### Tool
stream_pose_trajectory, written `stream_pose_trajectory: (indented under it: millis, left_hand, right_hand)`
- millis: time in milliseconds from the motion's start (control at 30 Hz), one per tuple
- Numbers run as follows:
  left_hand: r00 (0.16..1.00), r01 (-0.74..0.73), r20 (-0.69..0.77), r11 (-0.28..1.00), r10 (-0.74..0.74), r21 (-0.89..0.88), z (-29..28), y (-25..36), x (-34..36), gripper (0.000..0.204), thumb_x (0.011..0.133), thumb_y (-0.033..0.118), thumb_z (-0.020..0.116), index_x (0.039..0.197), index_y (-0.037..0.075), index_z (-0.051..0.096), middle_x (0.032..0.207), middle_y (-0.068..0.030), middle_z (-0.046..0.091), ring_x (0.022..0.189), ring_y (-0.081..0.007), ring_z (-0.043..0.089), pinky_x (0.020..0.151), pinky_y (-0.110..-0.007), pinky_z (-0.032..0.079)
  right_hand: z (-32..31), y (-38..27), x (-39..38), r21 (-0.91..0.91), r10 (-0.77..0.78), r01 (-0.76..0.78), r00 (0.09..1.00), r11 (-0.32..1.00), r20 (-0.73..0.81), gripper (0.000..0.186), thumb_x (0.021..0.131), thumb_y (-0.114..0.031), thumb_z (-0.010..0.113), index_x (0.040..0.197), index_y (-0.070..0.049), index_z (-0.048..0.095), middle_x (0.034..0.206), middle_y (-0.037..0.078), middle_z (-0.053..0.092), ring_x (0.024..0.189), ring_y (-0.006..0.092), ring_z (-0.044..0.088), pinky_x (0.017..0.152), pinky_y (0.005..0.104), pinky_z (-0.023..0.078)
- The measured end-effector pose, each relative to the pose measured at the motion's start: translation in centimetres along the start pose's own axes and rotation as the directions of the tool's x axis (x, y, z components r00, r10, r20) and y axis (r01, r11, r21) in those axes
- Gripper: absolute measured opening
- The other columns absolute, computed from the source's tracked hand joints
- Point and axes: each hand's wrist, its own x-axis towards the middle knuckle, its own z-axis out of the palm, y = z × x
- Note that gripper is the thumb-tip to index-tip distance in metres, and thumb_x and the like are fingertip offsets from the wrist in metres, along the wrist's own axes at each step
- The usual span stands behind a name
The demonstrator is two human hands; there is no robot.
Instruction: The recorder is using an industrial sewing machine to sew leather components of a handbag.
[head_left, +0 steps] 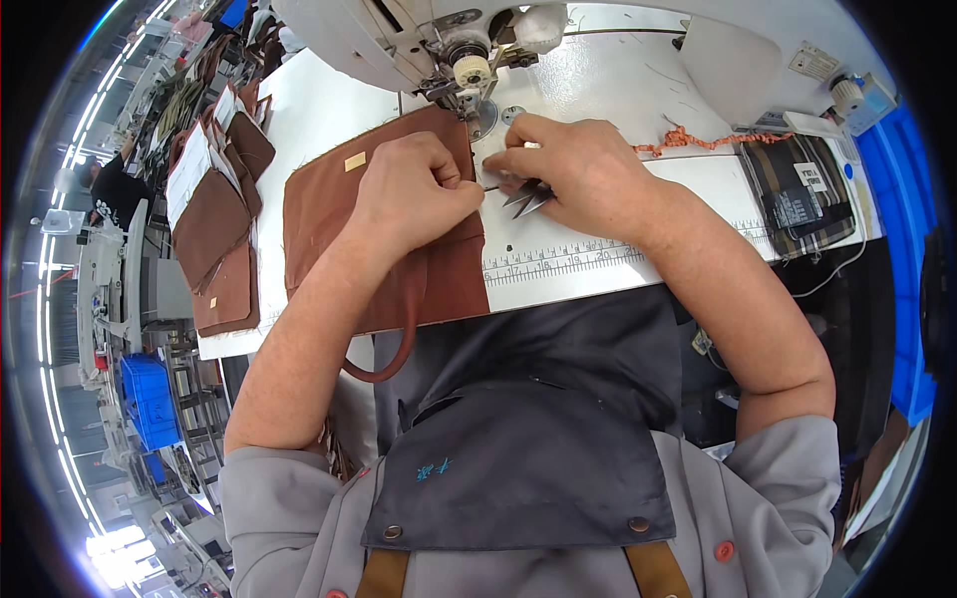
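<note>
Left hand (407, 191) was curled closed above a brown panel (327, 211), while scissors (529, 201) were gripped in the right hand (590, 177); beyond both hands, a sewing machine (349, 38) was seen.

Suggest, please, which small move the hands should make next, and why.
Perhaps bring the scissors slightly left, to the right edge of the brown bag piece. The right hand already holds them with the blades pointing toward that edge, where the left hand is. Any thread there is too small to tell.
</note>
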Motion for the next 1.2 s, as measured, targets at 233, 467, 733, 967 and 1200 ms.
stream_pose_trajectory:
  millis: [233,467,733,967,1200]
  left_hand:
    - [0.967,0.242,0.189,0.841,-0.169,-0.484,-1.2,-2.8,0.3,0.016,0.079,0.014,0.073,0.078,-0.002,0.074,0.084,-0.0009,0.068,0.076,-0.0084,0.059,0.072,-0.026,0.049]
    - [0.968,0.234,0.195,0.848,-0.158,-0.476,-1.2,-3.5,0.4,0.015,0.079,0.014,0.072,0.078,-0.001,0.074,0.085,-0.0004,0.069,0.077,-0.0072,0.059,0.074,-0.025,0.049]
    - [0.967,0.241,0.219,0.738,-0.129,-0.631,-1.8,-4.0,0.7,0.01,0.079,0.01,0.071,0.079,0.0,0.073,0.082,-0.0015,0.068,0.076,-0.0082,0.06,0.074,-0.025,0.049]
    - [0.996,-0.071,0.012,0.9,0.084,-0.43,-0.3,-3.9,0.4,0.013,0.082,0.008,0.07,0.091,-0.002,0.071,0.098,-0.0091,0.071,0.088,-0.0191,0.067,0.081,-0.031,0.053]
    - [0.901,-0.434,-0.083,0.872,0.427,-0.228,-0.1,-4.0,-1.0,0.032,0.09,0.008,0.068,0.121,0.005,0.068,0.132,-0.0137,0.066,0.124,-0.0343,0.063,0.113,-0.048,0.046]
  right_hand:
    - [1.3,-0.7,1.2,-0.084,-0.163,0.157,0.984,0.984,-0.075,0.021,0.083,-0.011,0.068,0.102,-0.014,0.075,0.099,0.002,0.069,0.083,0.0262,0.072,0.069,0.0412,0.057]
    - [1.7,-1.1,2.6,-0.317,-0.301,0.324,0.946,0.891,0.121,0.018,0.084,-0.015,0.066,0.1,-0.013,0.075,0.089,0.001,0.068,0.073,0.0228,0.069,0.061,0.038,0.055]
    - [2.5,-1.6,3.3,-0.292,-0.309,0.273,0.948,0.916,-0.081,0.004,0.081,-0.015,0.066,0.079,-0.012,0.064,0.078,0.002,0.062,0.07,0.0224,0.069,0.061,0.0393,0.054]
    - [2.4,-1.5,2.7,-0.313,-0.322,0.295,0.946,0.903,-0.04,0.003,0.078,-0.016,0.066,0.076,-0.014,0.064,0.075,0.0,0.061,0.07,0.0187,0.068,0.063,0.0354,0.052]
    - [2.2,-1.9,2.5,-0.317,-0.353,0.322,0.934,0.892,-0.044,0.004,0.077,-0.017,0.067,0.076,-0.013,0.064,0.076,0.0,0.062,0.069,0.0178,0.068,0.062,0.0343,0.052]
